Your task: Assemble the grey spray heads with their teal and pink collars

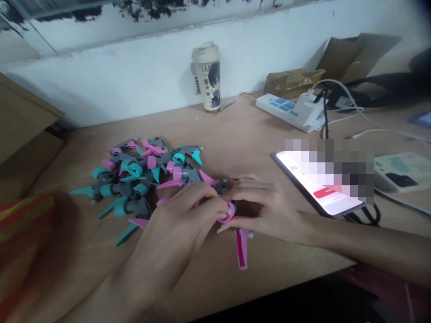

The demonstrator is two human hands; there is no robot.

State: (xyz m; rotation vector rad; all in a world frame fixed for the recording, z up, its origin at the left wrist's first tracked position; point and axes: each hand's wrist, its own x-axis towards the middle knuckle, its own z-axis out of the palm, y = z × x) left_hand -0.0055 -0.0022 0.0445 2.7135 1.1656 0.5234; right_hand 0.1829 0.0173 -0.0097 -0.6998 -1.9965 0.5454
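Note:
Over the front middle of the table, a grey and pink part that looks like a trigger sprayer head [241, 251] is between my hands. Its long pink lever points down toward me. My left hand [188, 211] is closed, with thumb and fingertips pinched at the pink ring [232, 214]. From the other side, my right hand [269, 204] curls its fingers and thumb round the same part. Most of the grey body is hidden by my fingers. Beyond my left hand lies a loose pile of similar grey sprayer heads [134, 202] with teal or pink rings and levers.
A lit phone [303, 179] lies right of my hands. A lidded coffee cup [210, 78] stands by the wall. Behind the phone are a white power strip [279, 107] with cables and a taped box [291, 83]. Cardboard [27, 116] stands at left.

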